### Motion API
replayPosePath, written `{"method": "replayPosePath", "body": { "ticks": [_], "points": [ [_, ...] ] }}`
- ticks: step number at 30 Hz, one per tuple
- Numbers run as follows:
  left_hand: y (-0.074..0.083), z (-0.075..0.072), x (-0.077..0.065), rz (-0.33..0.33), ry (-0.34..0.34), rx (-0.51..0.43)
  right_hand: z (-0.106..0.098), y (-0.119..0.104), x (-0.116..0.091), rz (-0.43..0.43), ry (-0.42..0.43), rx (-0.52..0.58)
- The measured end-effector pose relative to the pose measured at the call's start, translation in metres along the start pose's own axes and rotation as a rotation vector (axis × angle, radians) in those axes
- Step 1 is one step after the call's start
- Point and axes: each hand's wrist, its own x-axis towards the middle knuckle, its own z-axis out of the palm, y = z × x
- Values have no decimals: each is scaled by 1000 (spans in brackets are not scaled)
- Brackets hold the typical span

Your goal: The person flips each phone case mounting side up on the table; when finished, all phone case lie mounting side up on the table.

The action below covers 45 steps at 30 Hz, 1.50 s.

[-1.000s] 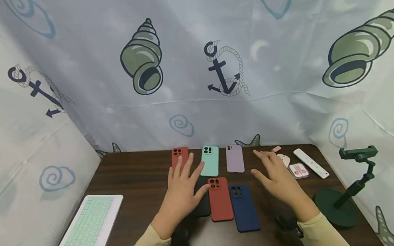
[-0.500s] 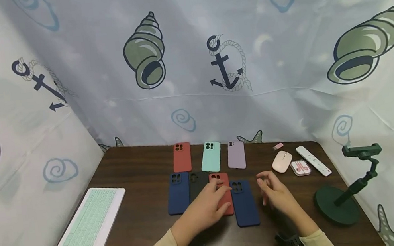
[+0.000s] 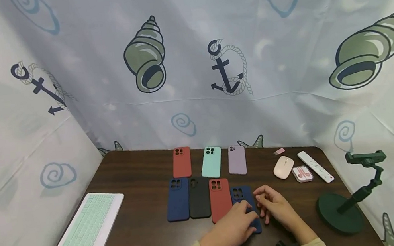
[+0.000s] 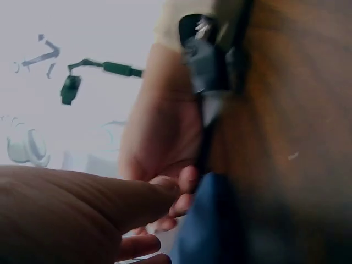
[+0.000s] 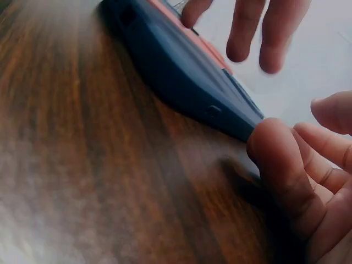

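Note:
Toward the right end of the front row lies a dark blue phone case, partly covered by my left hand. That hand's fingers are spread and bent a little over the case. Close to the case's right edge is my right hand, its fingers loosely curled around nothing. In the right wrist view my right thumb comes right up to the end of the blue phone case, with left fingers above it. A red phone case lies beside the blue one. The left wrist view is blurred.
A black phone case and another blue case continue the front row. Behind lie red, mint and lilac cases. A mouse, earphone box, remote, green stand and keyboard surround them.
My left hand has moved right, from above the black case across the red one to the right-hand blue case. My right hand has come down from near the mouse to that case's edge.

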Motion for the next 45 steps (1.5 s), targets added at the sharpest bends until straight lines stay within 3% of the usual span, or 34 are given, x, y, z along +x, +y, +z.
{"method": "replayPosePath", "body": {
  "ticks": [5,10,17,26,35,39,45],
  "points": [
    [7,13,-4,35,-54,99,1,1,-3,10,5,-20],
    [8,14,-10,60,-27,126,4,0,-3,13,6,-42],
    [11,11,-9,59,-9,168,4,-5,-2,50,83,-67],
    [9,10,-10,46,-15,161,6,-9,1,72,109,-62],
    [0,13,-7,131,-3,154,4,-13,-2,114,110,-40],
    [1,14,-7,126,-36,138,2,-13,-1,142,118,-27],
    [1,17,-8,98,-45,86,-3,-10,3,139,57,-6]
  ]
}}
